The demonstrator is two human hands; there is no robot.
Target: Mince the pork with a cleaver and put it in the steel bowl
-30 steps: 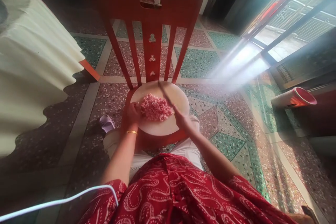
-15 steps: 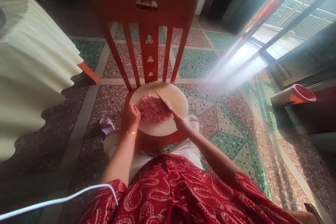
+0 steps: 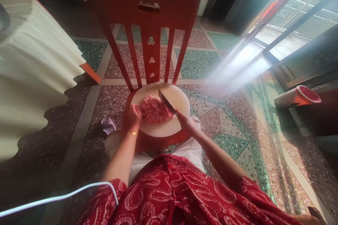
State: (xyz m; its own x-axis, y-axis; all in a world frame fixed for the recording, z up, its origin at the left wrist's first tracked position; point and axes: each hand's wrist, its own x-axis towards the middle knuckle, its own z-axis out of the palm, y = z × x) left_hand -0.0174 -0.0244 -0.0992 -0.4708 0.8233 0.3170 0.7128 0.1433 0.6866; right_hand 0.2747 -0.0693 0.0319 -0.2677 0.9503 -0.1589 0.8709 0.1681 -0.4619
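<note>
A round pale cutting board lies on the seat of a red wooden chair, and a heap of pink minced meat sits a little left of the board's middle, well inside its rim. The right hand is at the board's right edge with its fingers wrapped shut around the handle of a knife, whose blade slants up and away over the right side of the heap; whether the edge touches the meat cannot be told. The left hand rests at the board's left edge, fingers curled against the side of the heap with nothing gripped in them. The meat looks soft, moist and sticky, likely to smear and cling rather than hold a shape, so it is better gathered by pushing from the side or scooping with the flat of the blade than by pinching. The knife is stiff and sharp, and the handle is the place to hold it. The board looks rigid and fairly heavy, best taken at its rim.
</note>
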